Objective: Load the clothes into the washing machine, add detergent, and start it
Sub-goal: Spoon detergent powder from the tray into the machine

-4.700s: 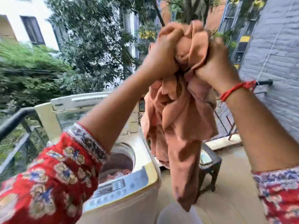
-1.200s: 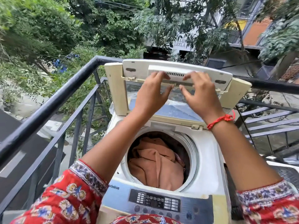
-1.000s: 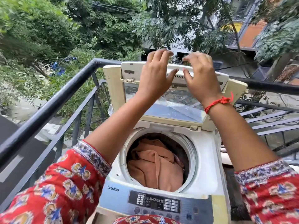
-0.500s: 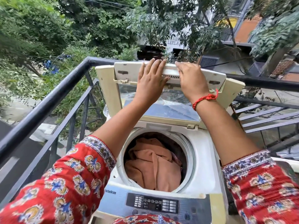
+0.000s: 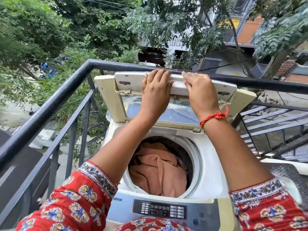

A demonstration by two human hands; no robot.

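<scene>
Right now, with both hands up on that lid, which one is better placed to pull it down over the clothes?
Neither clearly: the left hand and right hand both lie flat on the raised lid, side by side near its top edge. The orange cloth sits inside the drum, so both could pull together.

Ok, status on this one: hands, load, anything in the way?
Left hand and right hand flat on raised lid. Orange cloth in drum. No detergent visible. Nothing blocking.

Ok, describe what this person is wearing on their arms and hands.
Both arms are bare from the elbow down. The left sleeve and right sleeve are red fabric printed with cream, yellow and blue floral motifs, each ending in a patterned white-and-blue border band. A red braided thread bracelet circles the wrist of the right hand. The left hand shows no rings or bands.
</scene>
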